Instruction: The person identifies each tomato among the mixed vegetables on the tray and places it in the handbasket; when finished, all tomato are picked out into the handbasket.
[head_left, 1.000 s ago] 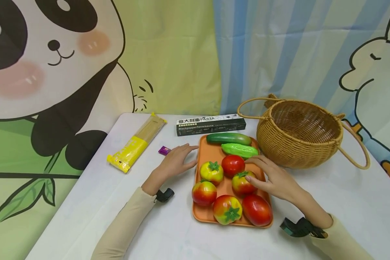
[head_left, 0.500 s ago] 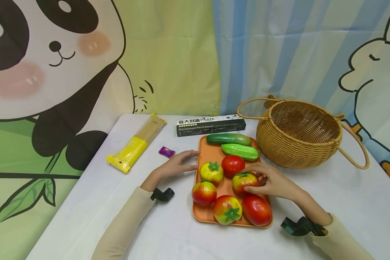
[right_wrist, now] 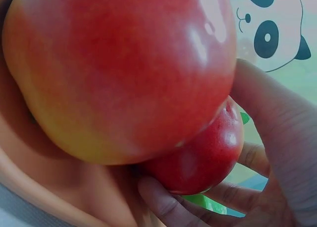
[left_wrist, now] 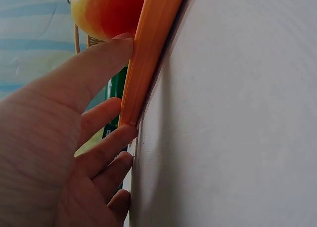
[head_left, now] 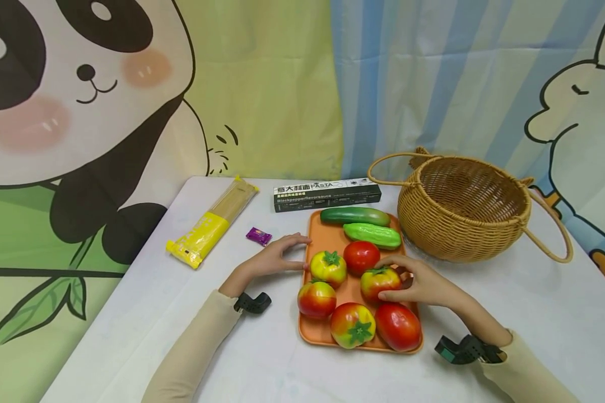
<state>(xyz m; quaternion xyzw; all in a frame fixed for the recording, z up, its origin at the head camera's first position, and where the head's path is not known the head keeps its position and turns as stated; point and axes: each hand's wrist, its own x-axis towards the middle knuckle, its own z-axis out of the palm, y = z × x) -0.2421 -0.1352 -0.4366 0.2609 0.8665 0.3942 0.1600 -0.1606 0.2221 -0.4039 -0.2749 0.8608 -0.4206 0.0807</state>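
Note:
An orange tray (head_left: 350,330) holds several toy tomatoes, a green cucumber (head_left: 355,215) and a light green bumpy cucumber (head_left: 372,235). My right hand (head_left: 417,282) grips a red-yellow tomato (head_left: 380,284) with a green leafy top, thumb on its near side and fingers round the far side. In the right wrist view that tomato (right_wrist: 213,160) shows behind a larger red one (right_wrist: 124,73). My left hand (head_left: 274,258) lies at the tray's left edge, its fingers extended. In the left wrist view the thumb and fingertips touch the tray's side wall (left_wrist: 143,73).
A wicker basket (head_left: 454,235) with two handles stands right of the tray. Behind the tray lies a black-and-white pasta box (head_left: 327,196). To the left are a yellow pack of noodles (head_left: 206,229) and a small purple packet (head_left: 259,236). Printed curtains hang behind the table.
My right hand has closed its fingers and thumb round the red-yellow tomato. The left hand has shifted slightly down along the tray's left edge, uncovering the purple packet.

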